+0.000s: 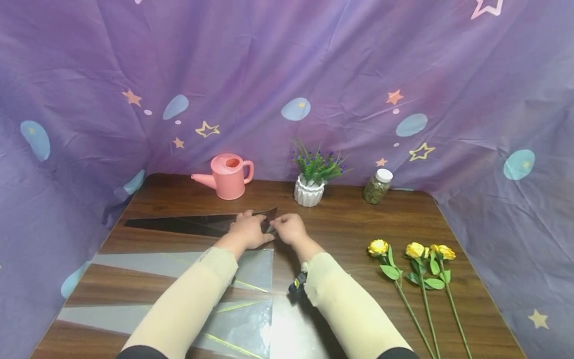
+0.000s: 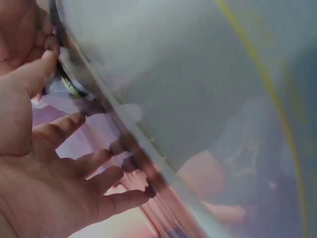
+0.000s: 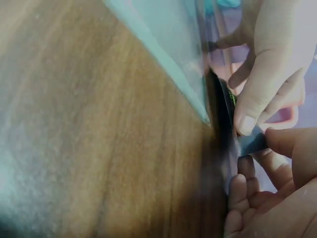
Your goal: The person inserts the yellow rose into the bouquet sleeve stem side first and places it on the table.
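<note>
A long, tapered black plastic wrapping sleeve (image 1: 179, 225) lies across the table, its narrow end pointing left. My left hand (image 1: 248, 230) rests on its wide end with the fingers spread. At that end's right edge, my right hand (image 1: 290, 229) pinches the film between thumb and fingers. The right wrist view shows the dark film edge (image 3: 251, 142) between the right thumb and fingers, with the left thumb pressed against it. Two clear tapered sleeves with yellow lines lie nearer me, the upper one (image 1: 255, 267) and the lower one (image 1: 246, 324), partly covered by my left sleeve.
Along the back stand a pink watering can (image 1: 229, 179), a white pot (image 1: 309, 193) of green plants with purple blooms, and a white-lidded jar (image 1: 378, 187). Three yellow roses (image 1: 416, 251) with long stems lie at the right. A purple curtain (image 1: 269, 65) hangs around the table.
</note>
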Available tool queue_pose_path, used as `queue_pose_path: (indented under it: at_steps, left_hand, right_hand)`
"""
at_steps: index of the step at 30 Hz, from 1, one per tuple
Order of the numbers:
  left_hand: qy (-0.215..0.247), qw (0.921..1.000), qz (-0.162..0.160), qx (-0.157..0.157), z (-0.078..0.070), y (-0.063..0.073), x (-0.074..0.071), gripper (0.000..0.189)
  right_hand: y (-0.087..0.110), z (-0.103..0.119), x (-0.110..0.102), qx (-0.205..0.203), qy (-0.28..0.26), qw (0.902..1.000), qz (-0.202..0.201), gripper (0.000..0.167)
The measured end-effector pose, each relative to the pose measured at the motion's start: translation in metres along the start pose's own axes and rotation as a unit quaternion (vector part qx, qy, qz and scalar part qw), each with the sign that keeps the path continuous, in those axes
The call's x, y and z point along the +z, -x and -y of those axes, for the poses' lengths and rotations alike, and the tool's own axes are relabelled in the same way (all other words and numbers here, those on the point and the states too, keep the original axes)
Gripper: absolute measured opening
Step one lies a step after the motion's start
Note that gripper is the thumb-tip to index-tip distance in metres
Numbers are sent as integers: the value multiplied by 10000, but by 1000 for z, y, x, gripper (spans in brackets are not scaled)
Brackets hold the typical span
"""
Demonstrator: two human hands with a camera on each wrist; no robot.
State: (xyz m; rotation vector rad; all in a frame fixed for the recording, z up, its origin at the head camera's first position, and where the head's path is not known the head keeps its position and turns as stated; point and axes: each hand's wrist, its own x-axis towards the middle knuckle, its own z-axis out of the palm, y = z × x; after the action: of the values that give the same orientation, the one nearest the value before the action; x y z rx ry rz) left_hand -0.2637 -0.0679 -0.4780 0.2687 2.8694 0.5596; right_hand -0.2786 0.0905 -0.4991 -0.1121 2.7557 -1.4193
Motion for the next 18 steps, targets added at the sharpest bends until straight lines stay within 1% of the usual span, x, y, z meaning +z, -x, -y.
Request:
queue_pose_path:
  at_steps: [2, 5, 8, 10, 13, 15, 18]
  left_hand:
    - [171, 9998, 89, 20, -1, 2, -2, 86]
    - [464, 9989, 77, 79, -3, 3, -7, 90]
    - [745, 9968, -220, 193, -4, 3, -13, 80]
    - [931, 9940, -528, 218, -5, 1, -16, 68]
    - [1192, 9880, -966, 161, -9, -1, -18, 52]
    - [1285, 9852, -1129, 105, -13, -3, -16, 46]
    - [1426, 9820, -1238, -53, -22, -6, -12, 41]
  right_hand:
    - [2, 0, -2, 122, -149, 9998, -1, 18]
    - [5, -1, -6, 272, -417, 9988, 39, 20]
    - [8, -2, -9, 468, -687, 9965, -86, 20]
    - [9, -2, -11, 571, -841, 9946, -211, 20]
    - [10, -2, -12, 601, -940, 9932, -328, 21]
    - [12, -3, -13, 523, -949, 9934, -382, 21]
    - [14, -2, -16, 359, -846, 9946, -492, 21]
